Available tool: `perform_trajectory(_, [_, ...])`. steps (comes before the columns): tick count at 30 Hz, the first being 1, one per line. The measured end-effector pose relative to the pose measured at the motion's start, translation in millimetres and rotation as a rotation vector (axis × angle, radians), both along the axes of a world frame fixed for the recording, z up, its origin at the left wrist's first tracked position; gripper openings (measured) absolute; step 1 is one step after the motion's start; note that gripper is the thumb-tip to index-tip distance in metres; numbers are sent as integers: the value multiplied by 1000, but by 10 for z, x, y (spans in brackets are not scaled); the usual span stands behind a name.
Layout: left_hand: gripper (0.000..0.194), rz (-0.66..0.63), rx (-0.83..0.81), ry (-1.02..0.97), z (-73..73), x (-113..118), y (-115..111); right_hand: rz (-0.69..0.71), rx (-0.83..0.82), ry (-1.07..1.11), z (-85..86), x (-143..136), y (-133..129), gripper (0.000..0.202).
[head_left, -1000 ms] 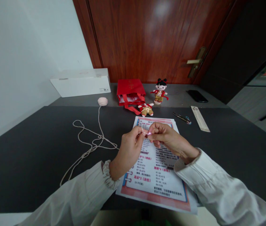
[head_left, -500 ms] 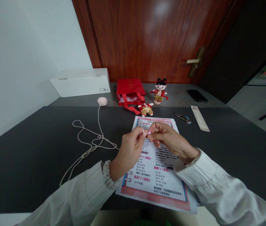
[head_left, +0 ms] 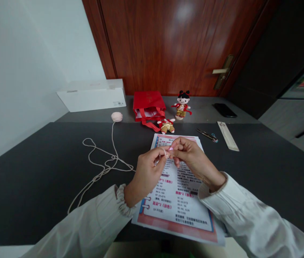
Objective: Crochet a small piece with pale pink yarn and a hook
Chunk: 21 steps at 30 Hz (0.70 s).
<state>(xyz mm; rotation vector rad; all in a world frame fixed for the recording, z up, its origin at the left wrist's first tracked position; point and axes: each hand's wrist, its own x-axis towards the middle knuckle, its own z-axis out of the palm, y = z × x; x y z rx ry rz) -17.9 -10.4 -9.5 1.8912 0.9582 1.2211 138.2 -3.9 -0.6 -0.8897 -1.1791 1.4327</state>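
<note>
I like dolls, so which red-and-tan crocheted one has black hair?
The upright crocheted doll right of the red rectangular bag; the other doll, nearer the viewer, shows no head.

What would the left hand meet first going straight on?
Probably the fingers of the right hand, just ahead of the left hand; whether the two already touch is unclear.

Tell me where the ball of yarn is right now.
In the head view, the ball of yarn sits left of centre, toward the back, in front of the white box's right end and left of the red bag.
</note>
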Motion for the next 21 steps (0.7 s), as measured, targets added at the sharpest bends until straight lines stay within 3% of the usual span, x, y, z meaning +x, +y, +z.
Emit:
perform_trajectory(14, [14, 63, 196, -8, -39, -36, 54, -28, -20, 73, 60, -39, -34, 23])
perform_trajectory(21, [11, 58, 174, -49, -67, -18, 60, -108, 65, 25, 39, -99, -52, 24])
